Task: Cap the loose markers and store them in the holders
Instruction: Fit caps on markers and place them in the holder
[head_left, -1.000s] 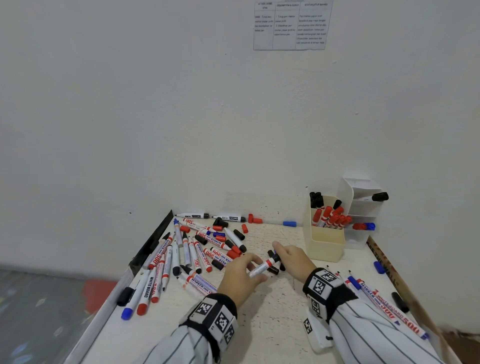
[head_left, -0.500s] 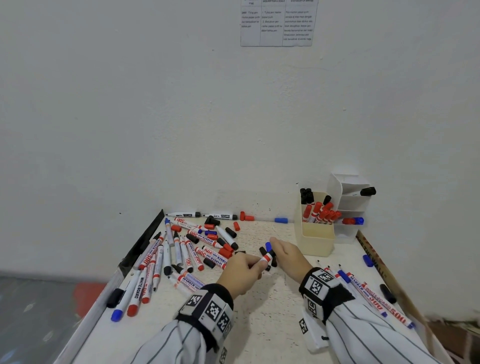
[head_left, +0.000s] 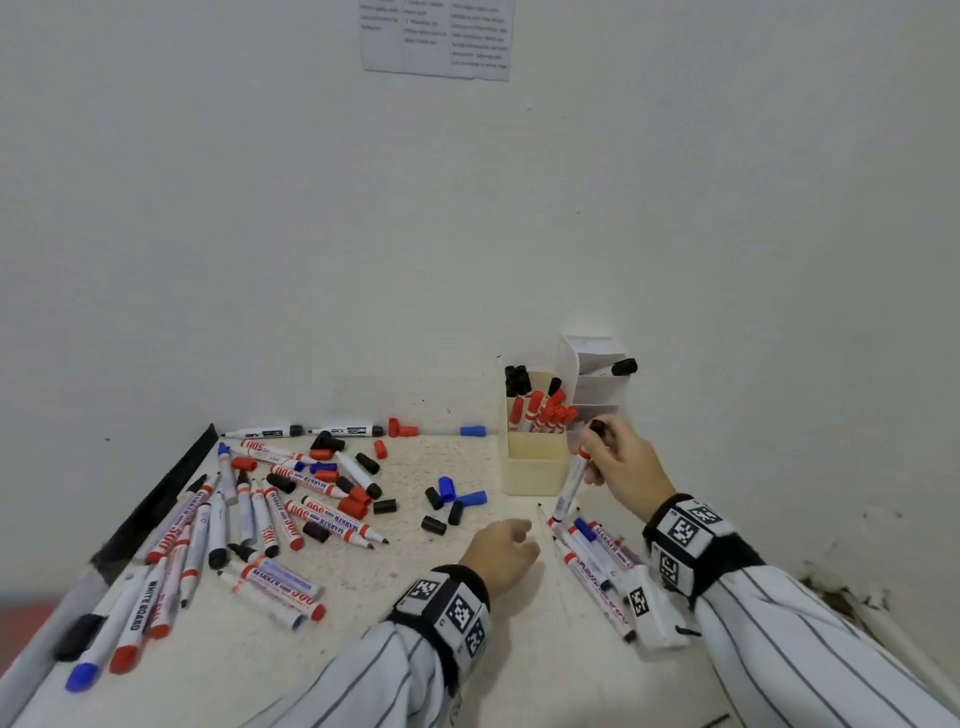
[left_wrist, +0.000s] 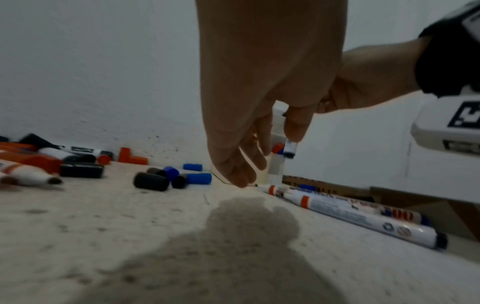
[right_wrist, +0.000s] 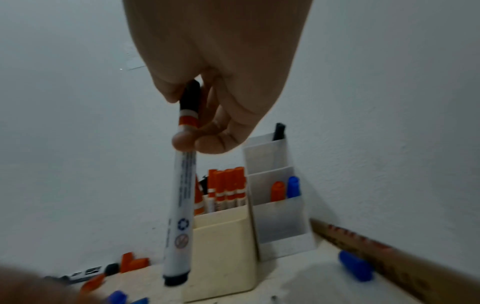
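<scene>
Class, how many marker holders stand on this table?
2. A cream rectangular plastic holder stands near the back wall; a white tiered plastic holder stands just right of it. No others show.

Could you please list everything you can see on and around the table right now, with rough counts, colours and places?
Held marker: one, white barrel, black cap, in the right hand, near the cream holder.
Loose markers: many, red, black and blue, piled on the table's left.
Markers by the right wrist: several, lying flat.
Loose caps: several, black and blue, mid-table; more red, black and blue ones among the pile and along the wall.
Cream holder: one, holding red-capped and black-capped markers.
White tiered holder: one, behind the cream one, a few markers inside.
Paper sheet: one, on the wall.
Table: one, pale speckled top.
Left hand: holds nothing, over the table.
Right hand: grips the held marker.
</scene>
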